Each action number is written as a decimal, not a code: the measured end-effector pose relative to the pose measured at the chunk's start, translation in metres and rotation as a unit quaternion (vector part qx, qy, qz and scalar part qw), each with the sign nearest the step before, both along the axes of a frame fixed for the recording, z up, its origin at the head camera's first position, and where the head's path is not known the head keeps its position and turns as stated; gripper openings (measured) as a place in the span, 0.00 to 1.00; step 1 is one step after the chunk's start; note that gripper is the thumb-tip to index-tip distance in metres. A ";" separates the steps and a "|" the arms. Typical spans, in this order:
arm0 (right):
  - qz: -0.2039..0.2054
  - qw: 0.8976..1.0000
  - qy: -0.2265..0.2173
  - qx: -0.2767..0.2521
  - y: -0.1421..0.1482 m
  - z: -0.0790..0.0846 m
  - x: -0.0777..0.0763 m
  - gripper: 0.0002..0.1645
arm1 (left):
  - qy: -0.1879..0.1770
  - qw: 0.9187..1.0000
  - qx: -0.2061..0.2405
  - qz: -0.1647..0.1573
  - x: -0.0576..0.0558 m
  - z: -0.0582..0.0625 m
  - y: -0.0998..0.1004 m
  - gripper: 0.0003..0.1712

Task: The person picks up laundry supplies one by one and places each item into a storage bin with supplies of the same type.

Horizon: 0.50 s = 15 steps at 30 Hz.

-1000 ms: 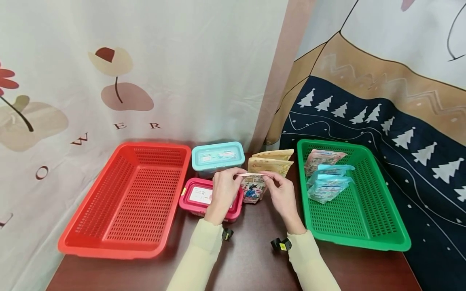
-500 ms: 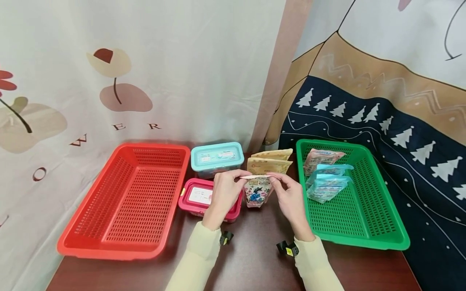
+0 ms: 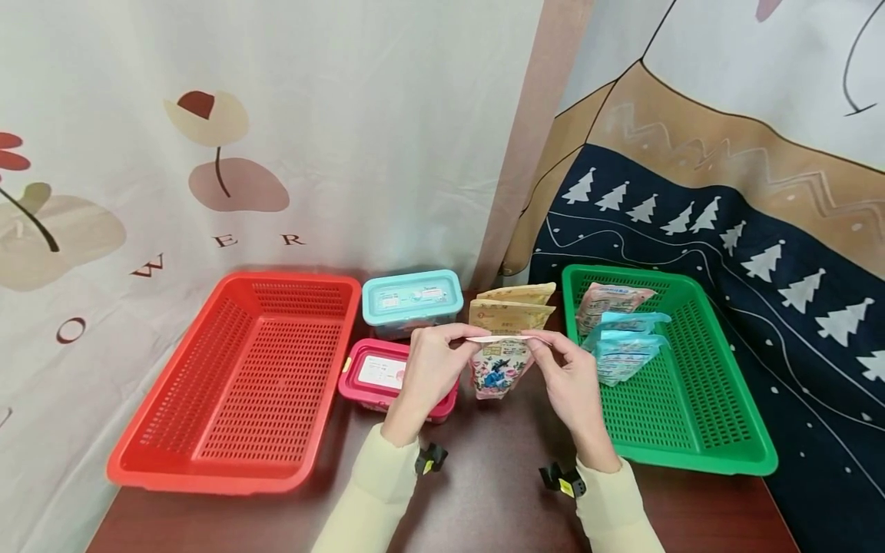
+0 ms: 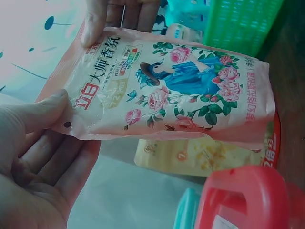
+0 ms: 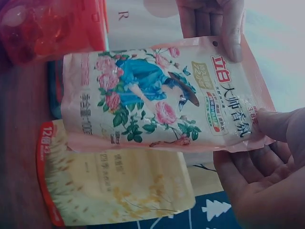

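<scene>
While my left hand (image 3: 430, 367) pinched one top corner of the upright, pale-pink plastic pouch printed with roses (image 3: 499, 370), my right hand (image 3: 575, 378) pinched the other, just right of the frame's centre. An equal pinch on both sides, with the top seam drawn straight but not strained, seemed the way to keep it square; a slack corner could have let it tilt. I could not tell whether its base touched anything.

At the left of the frame lay the red, rectangular, slotted plastic basket (image 3: 259, 407), its floor showing. Near lower centre, partly behind my left hand, sat the crimson, white-labelled lidded box (image 3: 379, 372), with the turquoise rectangular lidded box (image 3: 413, 296) above; the lids hid their contents. Two cream-yellow plastic pouches (image 3: 508, 315) stood beyond the rose-printed one. At the right, the green, rectangular, slotted plastic basket (image 3: 667, 418) held a pink plastic packet (image 3: 608, 306) toward its upper left and light-blue plastic packets (image 3: 631, 357) just below.
</scene>
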State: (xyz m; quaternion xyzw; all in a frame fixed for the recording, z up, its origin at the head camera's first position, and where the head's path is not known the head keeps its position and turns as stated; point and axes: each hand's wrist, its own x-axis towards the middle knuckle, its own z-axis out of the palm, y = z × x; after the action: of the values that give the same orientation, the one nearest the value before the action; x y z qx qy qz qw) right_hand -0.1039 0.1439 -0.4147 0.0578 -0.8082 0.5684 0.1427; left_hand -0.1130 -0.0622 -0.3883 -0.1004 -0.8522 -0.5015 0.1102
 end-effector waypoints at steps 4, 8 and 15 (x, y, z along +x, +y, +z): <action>0.002 1.000 -0.002 -0.003 0.007 0.005 0.006 0.11 | -0.018 1.000 0.011 -0.013 0.002 0.005 0.004 0.07; -0.001 1.000 0.001 -0.009 0.015 0.011 0.013 0.11 | -0.028 0.999 0.025 -0.027 0.005 0.010 0.010 0.06; -0.016 1.000 0.021 -0.007 0.032 0.023 0.024 0.10 | -0.031 0.996 0.053 -0.060 0.011 0.019 0.026 0.06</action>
State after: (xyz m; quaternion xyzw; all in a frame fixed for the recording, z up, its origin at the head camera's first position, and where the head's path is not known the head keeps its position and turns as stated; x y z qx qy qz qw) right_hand -0.0794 0.1755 -0.3921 0.0555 -0.8016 0.5706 0.1695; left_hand -0.1020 -0.0357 -0.3692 -0.1301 -0.8196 -0.5549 0.0584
